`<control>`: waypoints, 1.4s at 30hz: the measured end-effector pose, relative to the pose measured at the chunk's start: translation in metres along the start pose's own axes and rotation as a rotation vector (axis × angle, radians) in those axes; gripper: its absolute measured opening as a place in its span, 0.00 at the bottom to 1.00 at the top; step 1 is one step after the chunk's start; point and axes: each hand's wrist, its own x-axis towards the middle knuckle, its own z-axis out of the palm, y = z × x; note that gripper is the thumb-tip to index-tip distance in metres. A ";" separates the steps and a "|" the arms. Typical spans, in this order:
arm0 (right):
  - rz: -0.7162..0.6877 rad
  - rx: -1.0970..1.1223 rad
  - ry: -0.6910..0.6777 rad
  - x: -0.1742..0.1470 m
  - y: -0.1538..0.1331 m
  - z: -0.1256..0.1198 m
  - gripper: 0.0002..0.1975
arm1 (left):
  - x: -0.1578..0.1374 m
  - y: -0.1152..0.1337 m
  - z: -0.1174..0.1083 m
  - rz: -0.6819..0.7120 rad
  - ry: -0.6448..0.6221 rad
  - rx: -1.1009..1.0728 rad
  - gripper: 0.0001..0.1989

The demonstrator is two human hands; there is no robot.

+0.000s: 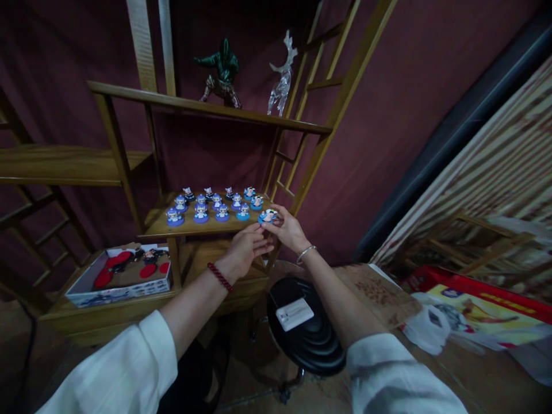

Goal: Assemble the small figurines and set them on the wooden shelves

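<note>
My right hand (290,229) pinches a small cartoon figurine (268,216) with a blue base at the right front edge of a wooden shelf (196,229). Just below it, my left hand (248,248) has its fingers loosely stretched toward the right hand. Its fingertips are close to the figurine's base, and whether they touch it I cannot tell. Several similar figurines stand upright in rows on the shelf: purple-based ones (200,213) to the left and middle, dark ones (209,194) at the back, and blue-based ones (257,202) at the right.
A green-and-brown crouching statue (223,72) and a clear deer figure (281,80) stand on the upper shelf. At lower left sits an open box (125,292) with red-based figures. A black stool (321,339) below bears a white rectangular object (295,314). Bags and boxes lie right.
</note>
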 end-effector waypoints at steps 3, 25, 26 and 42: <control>0.009 -0.010 0.014 0.011 0.009 0.001 0.29 | 0.007 0.000 0.005 0.031 -0.013 0.027 0.22; 0.025 -0.029 -0.013 0.048 0.064 0.020 0.27 | 0.058 -0.012 -0.015 0.043 -0.050 0.530 0.24; 0.027 -0.028 -0.026 0.049 0.066 0.020 0.27 | 0.058 -0.012 -0.015 0.059 -0.062 0.544 0.24; 0.036 0.017 -0.077 0.056 0.074 0.019 0.21 | 0.075 -0.019 -0.015 0.193 -0.083 0.931 0.32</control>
